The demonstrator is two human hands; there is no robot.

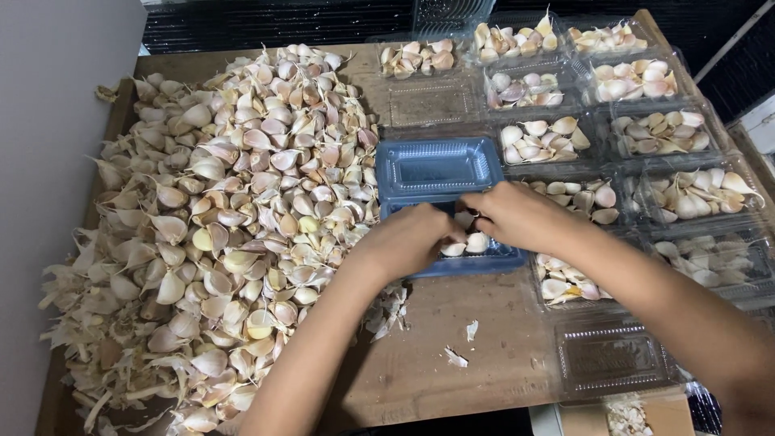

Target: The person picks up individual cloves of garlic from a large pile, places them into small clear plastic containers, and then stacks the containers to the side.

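- Nearest, loose scraps of garlic skin [456, 356] lie on the bare wooden table [420, 371].
- The left hand [408, 241] reaches into the blue plastic tray [440, 169], its fingers curled over garlic cloves [476, 242]; whether it grips one I cannot tell.
- The right hand [521, 214] meets it over the same compartment, fingertips pinched at the cloves; what it clamps is hidden.
- To the left spreads a large heap of unsorted cloves [242, 210].
- To the right and further back stand clear plastic trays [662, 133], most filled with cloves, one empty tray [432, 101] behind the blue one.
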